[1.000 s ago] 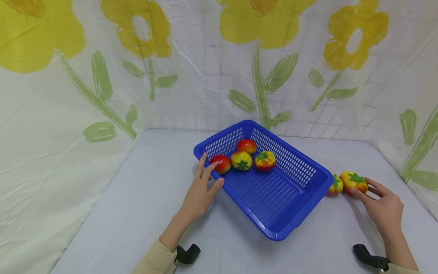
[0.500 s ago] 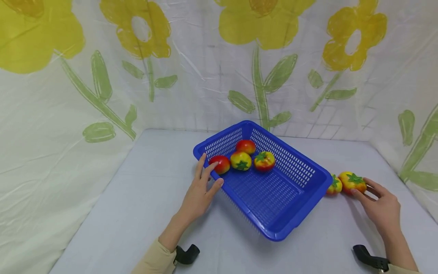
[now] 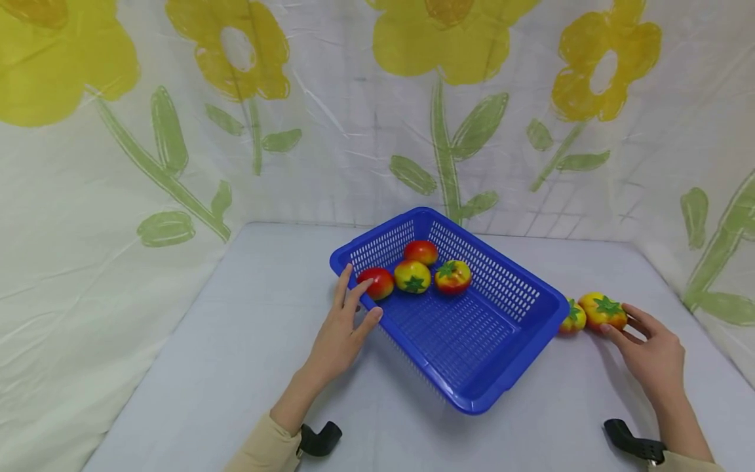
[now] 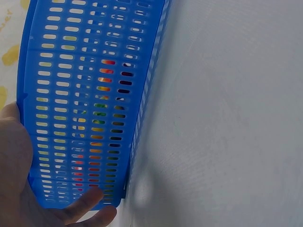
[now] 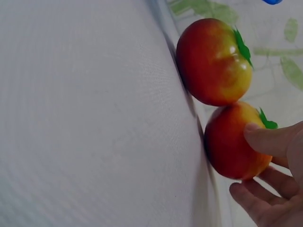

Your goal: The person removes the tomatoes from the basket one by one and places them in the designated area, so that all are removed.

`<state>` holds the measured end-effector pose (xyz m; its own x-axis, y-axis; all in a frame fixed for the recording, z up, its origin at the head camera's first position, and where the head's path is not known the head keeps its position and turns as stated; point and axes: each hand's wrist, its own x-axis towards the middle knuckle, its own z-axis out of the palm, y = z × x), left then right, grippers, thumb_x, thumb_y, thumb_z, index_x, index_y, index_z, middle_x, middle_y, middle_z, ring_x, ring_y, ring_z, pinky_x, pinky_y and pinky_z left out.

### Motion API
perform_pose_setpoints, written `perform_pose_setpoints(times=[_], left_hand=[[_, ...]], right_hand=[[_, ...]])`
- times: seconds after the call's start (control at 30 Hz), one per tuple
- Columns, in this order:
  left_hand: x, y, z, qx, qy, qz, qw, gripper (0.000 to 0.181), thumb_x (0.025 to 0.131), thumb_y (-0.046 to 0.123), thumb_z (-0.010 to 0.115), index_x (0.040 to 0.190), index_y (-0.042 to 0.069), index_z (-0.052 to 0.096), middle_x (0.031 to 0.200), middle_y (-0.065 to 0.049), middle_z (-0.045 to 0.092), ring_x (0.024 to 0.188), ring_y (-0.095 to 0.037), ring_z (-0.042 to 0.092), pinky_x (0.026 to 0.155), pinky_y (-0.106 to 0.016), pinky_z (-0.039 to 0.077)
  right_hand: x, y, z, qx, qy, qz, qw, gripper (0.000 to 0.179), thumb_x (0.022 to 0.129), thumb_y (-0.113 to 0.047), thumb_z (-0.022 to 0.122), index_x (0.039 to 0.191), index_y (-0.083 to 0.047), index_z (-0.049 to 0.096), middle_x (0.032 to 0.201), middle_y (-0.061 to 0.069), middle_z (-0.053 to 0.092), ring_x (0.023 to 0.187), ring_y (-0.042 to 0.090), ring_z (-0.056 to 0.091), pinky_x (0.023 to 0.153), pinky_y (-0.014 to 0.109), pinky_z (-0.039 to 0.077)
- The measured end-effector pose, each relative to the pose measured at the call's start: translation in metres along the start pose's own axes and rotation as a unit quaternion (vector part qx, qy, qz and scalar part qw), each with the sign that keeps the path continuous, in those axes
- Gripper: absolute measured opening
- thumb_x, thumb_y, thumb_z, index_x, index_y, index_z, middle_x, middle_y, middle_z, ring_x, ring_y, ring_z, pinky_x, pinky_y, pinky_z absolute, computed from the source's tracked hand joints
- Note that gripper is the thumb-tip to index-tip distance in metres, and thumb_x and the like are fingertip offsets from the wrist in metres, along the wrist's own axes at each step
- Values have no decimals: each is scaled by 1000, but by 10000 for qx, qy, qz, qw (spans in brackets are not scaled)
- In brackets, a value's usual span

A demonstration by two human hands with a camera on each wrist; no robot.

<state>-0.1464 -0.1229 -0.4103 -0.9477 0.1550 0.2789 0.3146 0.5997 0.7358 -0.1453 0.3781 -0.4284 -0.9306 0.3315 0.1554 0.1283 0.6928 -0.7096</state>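
Observation:
A blue plastic basket with slotted walls sits slantwise in the head view. My left hand holds its left rim, one finger reaching over the edge beside a red tomato. In the left wrist view my left fingers lie at the lower end of the slotted wall. Several red-and-yellow tomatoes are inside the basket, grouped at its far left end. To the right of the basket, my right hand grips a tomato between thumb and fingers. It touches another tomato, partly hidden by the basket in the head view.
All of this is on a pale table. Behind and beside it hangs a white curtain printed with yellow flowers. A black camera mount is strapped to the left wrist, and another mount to the right.
The whole head view shifts slightly left. Both hands, the basket and the tomatoes keep nearly the same places relative to each other.

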Motion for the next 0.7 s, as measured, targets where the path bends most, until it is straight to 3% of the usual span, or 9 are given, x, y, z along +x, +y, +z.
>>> perform_pose_setpoints(times=[0.37,0.5,0.7], left_hand=[[0,1,-1,2,12,33,10000,58,100,48,51,152,26,37,164,9,-3,118,-30,57,90,-46,51],[-1,2,-1,10,31,37,10000,57,100,47,51,151,26,37,164,9,-3,118,-29,57,90,-46,51],[-1,2,-1,6,2,8,10000,58,100,48,51,152,26,37,163,10,-4,119,-30,57,90,-47,51]], right_hand=[[0,-2,-3,-133,-188,328,9992,80,93,-38,67,152,1,30,149,36,27,118,56,46,52,8,43],[1,-5,-4,-162,-263,476,9984,84,93,-42,66,153,1,26,150,36,23,122,56,42,50,11,44],[0,-7,-4,-95,-245,540,9982,84,93,-42,66,153,2,26,149,38,23,117,56,47,50,9,43]])
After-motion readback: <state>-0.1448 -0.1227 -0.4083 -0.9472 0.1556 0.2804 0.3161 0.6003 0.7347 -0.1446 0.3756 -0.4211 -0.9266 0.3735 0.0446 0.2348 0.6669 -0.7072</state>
